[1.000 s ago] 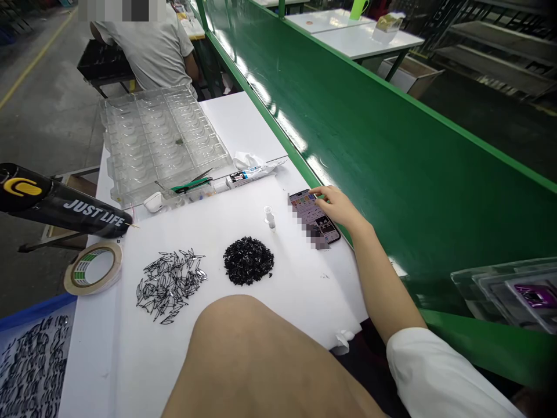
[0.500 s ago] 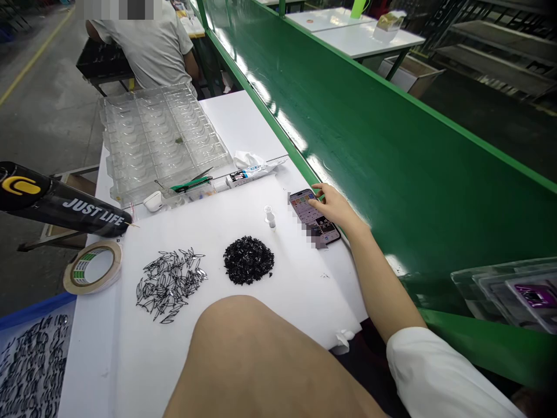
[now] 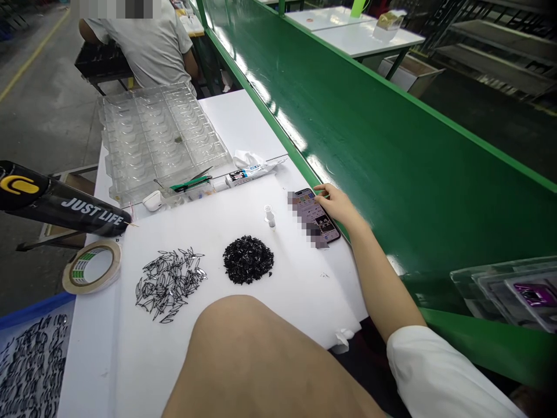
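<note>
My right hand rests at the upper right edge of a smartphone, its fingers stretched out and apart. The thumb lies over the top part of the lit screen; the phone itself lies on the table, not gripped. My left hand is out of the picture. A white foam sheet covers much of the table left of the phone. On it are a heap of small shiny black pieces, a spread of thin black outlined leaf-shaped pieces and a small clear plastic piece.
A clear moulded tray, a white tube and green-handled tweezers lie beyond the sheet. At left are a black bottle and tape roll. A green conveyor borders the right; a person sits ahead.
My right thumb has shifted slightly right across the phone, toward its edge, and the content on the screen looks different. The pieces on the sheet have not moved.
</note>
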A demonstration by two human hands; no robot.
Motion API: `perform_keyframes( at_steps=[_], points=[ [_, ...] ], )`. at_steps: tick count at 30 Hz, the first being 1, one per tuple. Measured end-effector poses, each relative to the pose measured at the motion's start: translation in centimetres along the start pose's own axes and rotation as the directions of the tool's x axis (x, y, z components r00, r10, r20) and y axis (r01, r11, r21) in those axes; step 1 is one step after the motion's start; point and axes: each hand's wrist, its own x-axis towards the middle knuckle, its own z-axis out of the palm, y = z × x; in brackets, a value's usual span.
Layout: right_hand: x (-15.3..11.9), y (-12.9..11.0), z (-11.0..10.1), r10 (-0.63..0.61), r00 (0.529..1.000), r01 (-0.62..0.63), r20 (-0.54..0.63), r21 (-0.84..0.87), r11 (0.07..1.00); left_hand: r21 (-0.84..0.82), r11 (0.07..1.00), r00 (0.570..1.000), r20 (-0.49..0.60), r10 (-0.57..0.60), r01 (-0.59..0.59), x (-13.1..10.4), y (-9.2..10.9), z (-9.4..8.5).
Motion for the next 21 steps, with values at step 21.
perform_keyframes(
  at_steps=[21],
  points=[
    [-0.6,-1.0,-0.4,0.05,0.998,-0.05,0.044,0.011,0.999,-0.055,0.998,0.999,-0.027,-0.021,0.019,-0.1,0.0,0.2]
  ],
)
